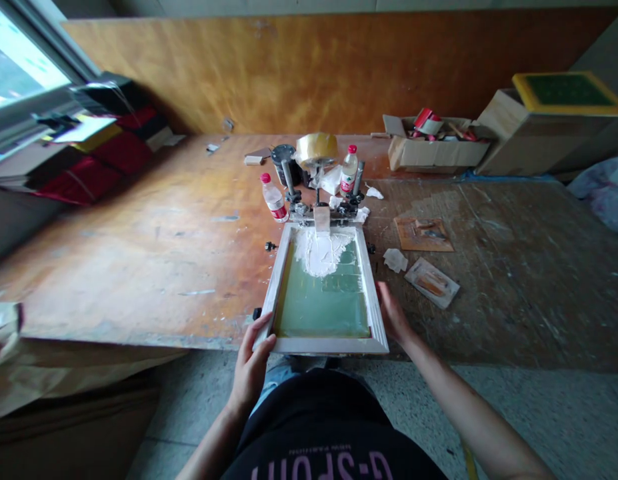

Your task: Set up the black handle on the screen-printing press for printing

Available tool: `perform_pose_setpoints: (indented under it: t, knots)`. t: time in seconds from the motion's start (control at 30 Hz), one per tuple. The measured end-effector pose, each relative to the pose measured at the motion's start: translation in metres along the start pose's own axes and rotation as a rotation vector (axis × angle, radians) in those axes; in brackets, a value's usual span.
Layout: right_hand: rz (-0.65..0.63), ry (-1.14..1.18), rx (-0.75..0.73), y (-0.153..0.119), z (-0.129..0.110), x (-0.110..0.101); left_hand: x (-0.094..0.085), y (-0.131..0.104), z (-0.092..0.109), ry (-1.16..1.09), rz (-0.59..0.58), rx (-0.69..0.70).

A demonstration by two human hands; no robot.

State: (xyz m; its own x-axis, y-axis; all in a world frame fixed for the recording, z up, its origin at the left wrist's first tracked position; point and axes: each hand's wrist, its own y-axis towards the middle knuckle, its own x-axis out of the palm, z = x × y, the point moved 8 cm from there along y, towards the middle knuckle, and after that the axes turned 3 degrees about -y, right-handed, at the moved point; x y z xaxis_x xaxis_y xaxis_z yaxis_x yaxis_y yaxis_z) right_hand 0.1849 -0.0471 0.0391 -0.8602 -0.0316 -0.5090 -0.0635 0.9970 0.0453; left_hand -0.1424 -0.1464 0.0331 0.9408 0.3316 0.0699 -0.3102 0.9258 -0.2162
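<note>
A silk-screen printing frame (321, 345) with a pale rim and green mesh lies in front of me, its far end at a metal hinge clamp (341, 212). Thick white ink (321, 257) is spread over the far part of the mesh. A flat scraper (322, 220) stands at the ink's far edge. My left hand (253, 353) is closed around the near left corner of the screen frame, thumb on top. Along the right side of the screen frame is my right hand (393, 317); its fingers are partly hidden by the rim and blurred, so their grip is unclear.
Behind the clamp stand two red-capped bottles (275, 200) (349, 171), a dark tub (283, 163) and a roll of tape (316, 148). To the right lie crumpled paper (395, 260), a small packet (432, 283) and a brown board (423, 235). Cardboard boxes (436, 155) sit at back right.
</note>
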Motion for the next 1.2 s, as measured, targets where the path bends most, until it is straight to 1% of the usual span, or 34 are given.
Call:
perform_pose_setpoints:
  t: [0.17, 0.3, 0.4, 0.57, 0.7, 0.77, 0.83, 0.87, 0.93, 0.97, 1.0, 1.07, 1.1, 1.13, 1.2]
  knots:
    - [0.009, 0.037, 0.057, -0.004, 0.025, 0.003, 0.0, 0.004, -0.014, 0.023, -0.001, -0.018]
    - [0.0, 0.004, 0.025, -0.005, 0.035, 0.003, -0.002, 0.006, -0.02, 0.029, 0.001, -0.024]
    - [-0.017, 0.005, -0.004, -0.004, 0.032, 0.002, -0.002, 0.007, -0.025, 0.033, -0.01, -0.044]
    - [-0.047, 0.032, -0.022, -0.003, 0.018, 0.003, -0.002, 0.01, -0.036, 0.043, -0.017, -0.079]
    - [-0.113, 0.045, -0.018, -0.003, 0.021, 0.001, -0.001, 0.012, -0.041, 0.038, -0.032, -0.076]
    - [-0.165, 0.009, -0.034, 0.001, 0.024, -0.004, -0.002, 0.013, -0.043, 0.036, -0.041, -0.076]
    - [-0.153, -0.07, -0.071, 0.012, 0.02, -0.014, -0.002, 0.014, -0.045, 0.043, -0.057, -0.081]
    - [-0.117, -0.118, -0.096, 0.021, 0.013, -0.021, -0.003, 0.015, -0.046, 0.049, -0.067, -0.085]
    - [-0.029, -0.211, -0.172, 0.045, -0.013, -0.03, -0.004, 0.016, -0.047, 0.066, -0.089, -0.092]
    - [0.001, -0.252, -0.23, 0.059, -0.031, -0.029, -0.004, 0.016, -0.048, 0.074, -0.1, -0.093]
    - [0.012, -0.299, -0.302, 0.074, -0.052, -0.024, -0.004, 0.017, -0.047, 0.08, -0.112, -0.092]
    - [0.044, -0.428, -0.472, 0.104, -0.094, -0.007, -0.003, 0.017, -0.046, 0.084, -0.137, -0.09]
    - [0.045, -0.491, -0.533, 0.118, -0.111, 0.005, -0.003, 0.017, -0.045, 0.081, -0.145, -0.093]
    - [0.039, -0.552, -0.571, 0.132, -0.124, 0.018, -0.002, 0.017, -0.045, 0.072, -0.148, -0.099]
    - [0.007, -0.659, -0.583, 0.158, -0.137, 0.041, -0.002, 0.016, -0.044, 0.035, -0.15, -0.123]
